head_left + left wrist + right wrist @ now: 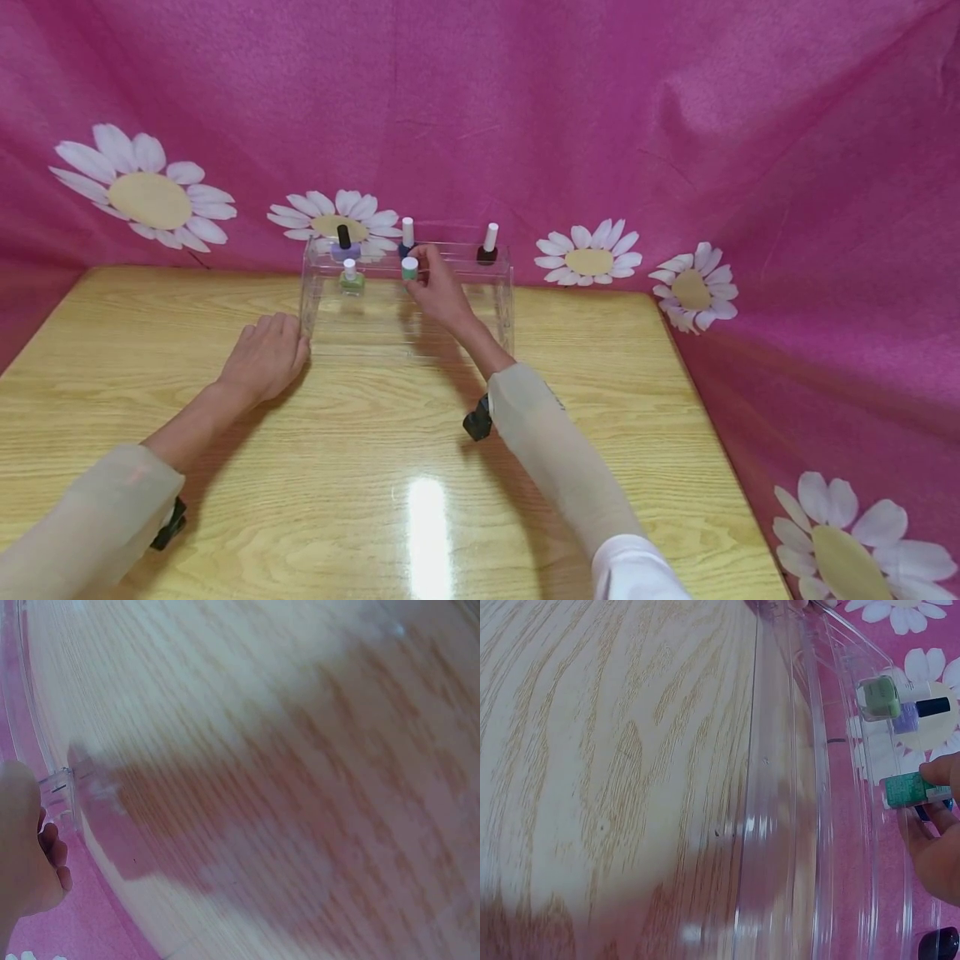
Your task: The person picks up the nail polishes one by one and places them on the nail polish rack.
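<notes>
My right hand (442, 292) pinches a green nail polish bottle (906, 790) with a white cap, upright at the upper front tier of a clear stepped display rack (360, 342). The cap (409, 263) shows between thumb and fingers. At the rack's left end, my left hand (262, 357) holds its edge low by the table, the thumb and curled fingers around the corner (66, 778). A light green polish bottle (352, 280) stands on the same tier, left of the right hand. Behind it is a lilac bottle (344, 245) with a black cap.
On the top tier stand a dark blue bottle (407, 237), partly hidden by my right hand, and a dark bottle (488, 247) at the right, both white-capped. The rack stands near the back edge of the wooden table (360, 467), before a pink daisy-print cloth (480, 108).
</notes>
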The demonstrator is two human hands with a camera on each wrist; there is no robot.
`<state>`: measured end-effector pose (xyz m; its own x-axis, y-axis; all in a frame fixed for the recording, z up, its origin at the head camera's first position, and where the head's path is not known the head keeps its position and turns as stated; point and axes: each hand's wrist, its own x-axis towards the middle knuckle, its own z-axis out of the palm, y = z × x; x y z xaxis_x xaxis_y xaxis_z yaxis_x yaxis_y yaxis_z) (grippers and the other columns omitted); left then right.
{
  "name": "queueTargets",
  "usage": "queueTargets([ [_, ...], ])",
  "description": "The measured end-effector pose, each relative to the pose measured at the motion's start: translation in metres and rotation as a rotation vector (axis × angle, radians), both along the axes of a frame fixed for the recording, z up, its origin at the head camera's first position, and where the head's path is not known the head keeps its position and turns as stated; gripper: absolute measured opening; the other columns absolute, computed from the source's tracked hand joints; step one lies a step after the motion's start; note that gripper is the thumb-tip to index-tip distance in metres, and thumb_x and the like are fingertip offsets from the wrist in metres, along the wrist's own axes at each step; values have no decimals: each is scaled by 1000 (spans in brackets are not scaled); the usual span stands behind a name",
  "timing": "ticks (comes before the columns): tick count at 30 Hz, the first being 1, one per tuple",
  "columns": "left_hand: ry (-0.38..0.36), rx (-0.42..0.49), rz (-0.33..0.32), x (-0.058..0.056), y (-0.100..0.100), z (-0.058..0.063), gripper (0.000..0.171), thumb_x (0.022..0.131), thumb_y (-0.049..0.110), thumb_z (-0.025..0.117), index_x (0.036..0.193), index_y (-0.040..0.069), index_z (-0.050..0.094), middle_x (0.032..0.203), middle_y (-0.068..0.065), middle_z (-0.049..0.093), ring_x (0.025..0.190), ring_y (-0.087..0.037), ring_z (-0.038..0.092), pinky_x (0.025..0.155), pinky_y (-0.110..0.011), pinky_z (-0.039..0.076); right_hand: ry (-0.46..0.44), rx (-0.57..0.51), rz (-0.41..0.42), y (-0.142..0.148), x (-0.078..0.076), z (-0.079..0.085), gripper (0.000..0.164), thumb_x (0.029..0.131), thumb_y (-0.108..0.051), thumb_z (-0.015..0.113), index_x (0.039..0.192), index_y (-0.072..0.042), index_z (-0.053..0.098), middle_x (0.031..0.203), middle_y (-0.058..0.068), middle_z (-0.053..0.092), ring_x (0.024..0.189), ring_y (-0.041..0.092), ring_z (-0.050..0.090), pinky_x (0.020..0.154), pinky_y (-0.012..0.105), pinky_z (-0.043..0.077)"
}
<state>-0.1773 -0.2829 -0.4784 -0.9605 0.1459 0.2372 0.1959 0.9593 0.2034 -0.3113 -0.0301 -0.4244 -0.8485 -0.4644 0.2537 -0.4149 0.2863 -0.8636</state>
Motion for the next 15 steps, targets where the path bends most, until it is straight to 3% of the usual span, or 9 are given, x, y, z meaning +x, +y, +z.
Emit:
queueTargets([
  [15, 12, -14, -8, -1, -1, -1, 23, 100, 18, 41, 89, -2, 45, 79, -15, 46, 79, -39, 50, 64, -48, 37, 8, 112, -40, -1, 0, 1, 34, 93, 2, 66, 121, -1, 47, 117, 19, 63, 101, 24, 61, 86, 27, 47],
])
